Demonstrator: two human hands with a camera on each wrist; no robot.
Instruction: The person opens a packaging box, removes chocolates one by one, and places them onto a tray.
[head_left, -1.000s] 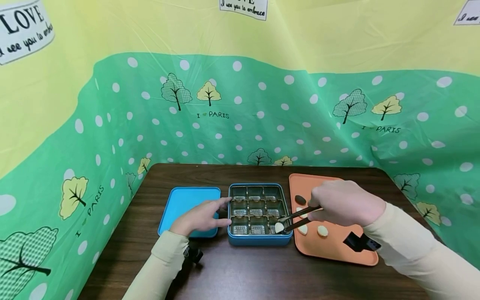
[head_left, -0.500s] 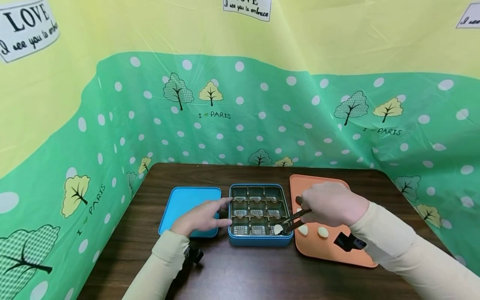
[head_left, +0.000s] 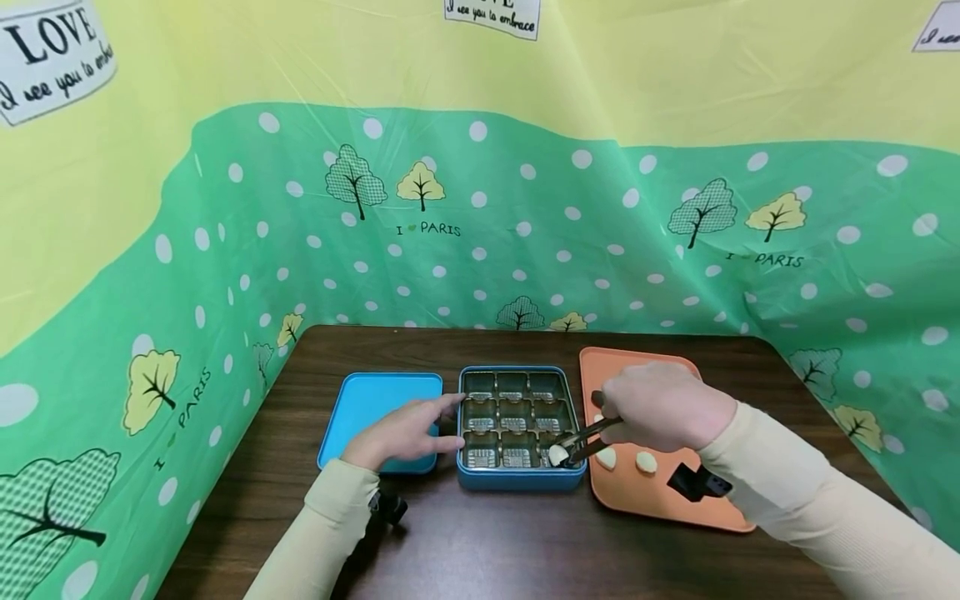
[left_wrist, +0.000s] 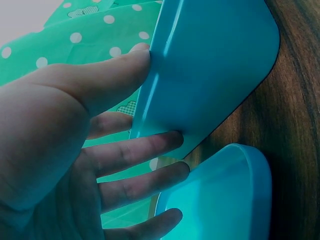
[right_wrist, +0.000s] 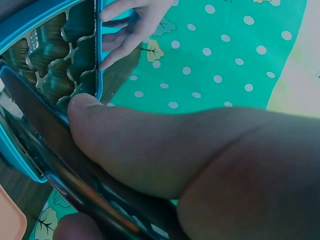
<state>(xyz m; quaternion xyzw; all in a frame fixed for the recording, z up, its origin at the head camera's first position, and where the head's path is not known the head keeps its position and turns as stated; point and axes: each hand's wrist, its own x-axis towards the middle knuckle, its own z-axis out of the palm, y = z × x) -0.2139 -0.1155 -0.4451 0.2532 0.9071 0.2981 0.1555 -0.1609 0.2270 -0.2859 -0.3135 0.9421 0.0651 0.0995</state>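
A blue box with a dark insert of several compartments stands mid-table. My right hand grips dark tongs, which reach over the box's right wall. At their tips a small white piece sits at the near right compartment; whether the tongs pinch it I cannot tell. My left hand is at the box's left side with fingers extended. In the left wrist view, the thumb of that hand touches the rim of the box. Tongs cross the right wrist view under my thumb.
An orange tray lies right of the box, bearing white pieces and a dark brown piece, partly behind my right hand. Left of the box is a flat blue lid, partly under my left hand. A patterned cloth hangs behind the table.
My right hand has shifted slightly left and lower with the tongs. The white piece has stayed at about the same spot in the box. My left hand has not moved.
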